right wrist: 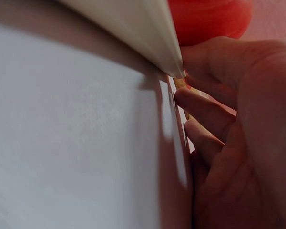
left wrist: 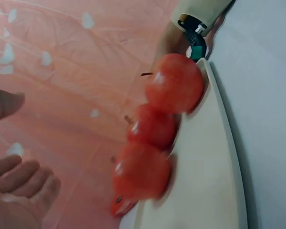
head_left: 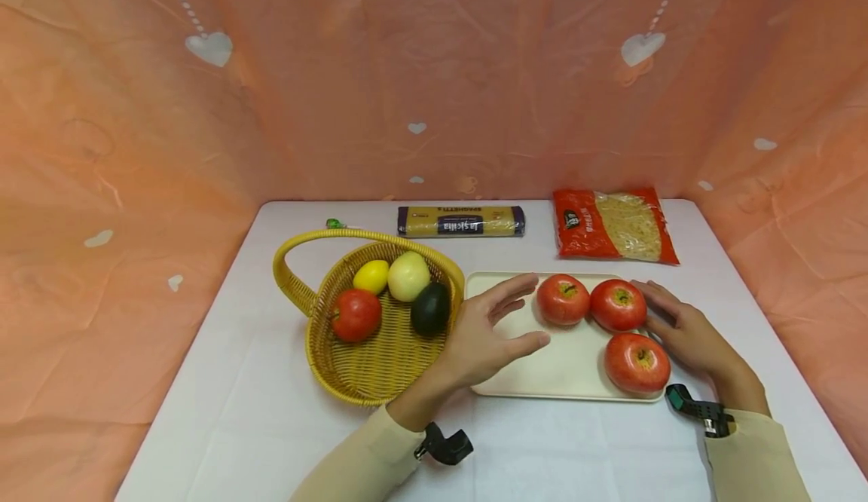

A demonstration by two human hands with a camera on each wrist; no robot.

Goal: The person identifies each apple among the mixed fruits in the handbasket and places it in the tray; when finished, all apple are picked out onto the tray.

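My left hand (head_left: 480, 336) hovers over the left part of a cream tray (head_left: 536, 381), thumb and fingers spread apart with nothing between them. Three red apples lie on the tray: one at the back (head_left: 563, 300), one beside it to the right (head_left: 618, 305), and one at the front right (head_left: 637, 362). My right hand (head_left: 692, 336) rests at the tray's right edge, next to the apples. In the right wrist view, its loosely bent fingers (right wrist: 205, 112) lie at the tray's rim (right wrist: 169, 59); an apple shows just above them.
To the left stands a yellow wicker basket (head_left: 380, 381) with a tall handle, holding a lemon (head_left: 371, 277), a pale round item (head_left: 408, 277), a dark green avocado (head_left: 430, 310) and a red fruit (head_left: 356, 315). Behind lie a spaghetti pack (head_left: 461, 221), a red pasta bag (head_left: 615, 224) and a small green-ended item (head_left: 335, 223).
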